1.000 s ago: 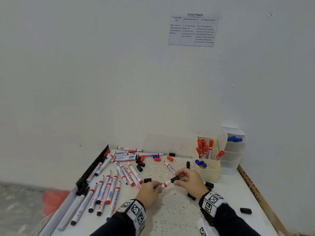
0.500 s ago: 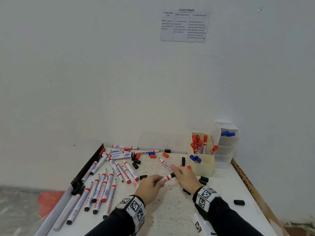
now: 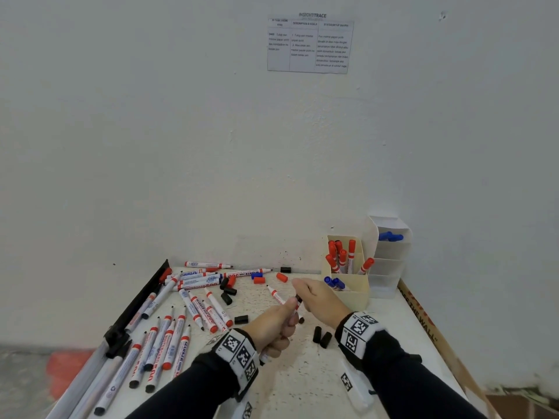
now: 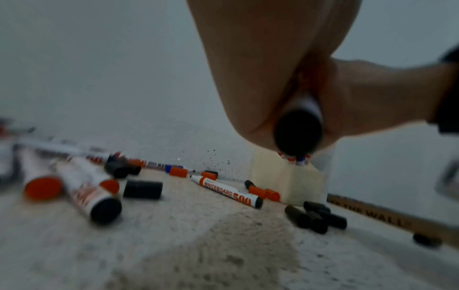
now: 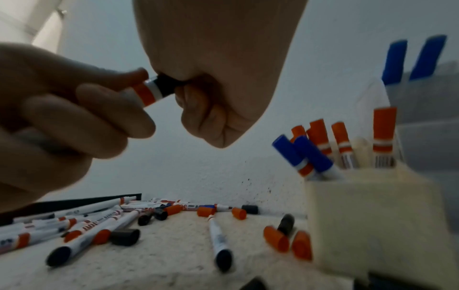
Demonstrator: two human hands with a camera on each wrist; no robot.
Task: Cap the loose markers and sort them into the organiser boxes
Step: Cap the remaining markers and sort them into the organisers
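The fingers (image 5: 87, 109) of the left hand (image 3: 272, 328) are curled around a marker (image 5: 146, 94), held above the table (image 3: 302, 382). The right hand (image 3: 320, 300) pinches the black cap (image 5: 165, 85) on its tip. The cream organiser box (image 3: 351, 290) stands just beside the right hand.

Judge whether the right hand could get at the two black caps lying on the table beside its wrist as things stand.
Probably not yet: the right hand pinches the cap on the marker. The black caps themselves lie uncovered and close.
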